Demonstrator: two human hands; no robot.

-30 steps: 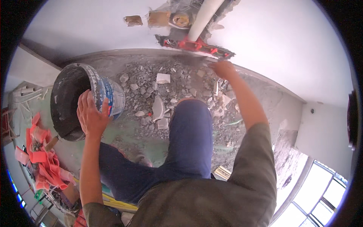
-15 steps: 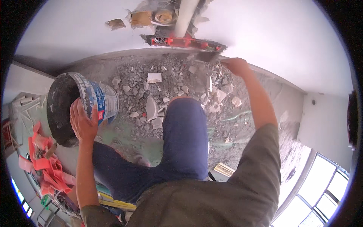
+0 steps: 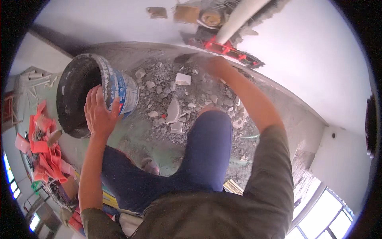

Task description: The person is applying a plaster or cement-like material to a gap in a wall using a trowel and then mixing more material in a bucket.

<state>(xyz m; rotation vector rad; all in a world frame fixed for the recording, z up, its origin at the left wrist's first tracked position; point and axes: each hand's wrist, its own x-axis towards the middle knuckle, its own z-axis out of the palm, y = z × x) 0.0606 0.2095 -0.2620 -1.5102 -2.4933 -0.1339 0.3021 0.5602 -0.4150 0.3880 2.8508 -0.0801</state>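
My left hand point(image 3: 100, 113) grips the rim of a bucket point(image 3: 129, 95), its fingers inside the mouth and its thumb against the outer wall. The bucket is tipped on its side with its dark mouth turned to the left, and a blue and white print covers its outside. At the foot of the wall, my right hand point(image 3: 218, 67) is closed around a trowel, smeared by motion. The trowel's dark flat blade point(image 3: 187, 58) points left, low over the grey rubble point(image 3: 159, 85). White plaster chunks point(image 3: 183, 79) lie among the rubble in front of my knee.
A white pipe point(image 3: 242, 20) runs down the wall to red electrical boxes point(image 3: 227, 48) set in a broken slot. Crumpled pink-red sheeting point(image 3: 47, 147) lies at the left beside other clutter. Windows point(image 3: 322, 211) show at the lower right.
My right hand has swept the trowel left along the foot of the wall. My left hand stays on the bucket. The whole view has shifted and turned a little.
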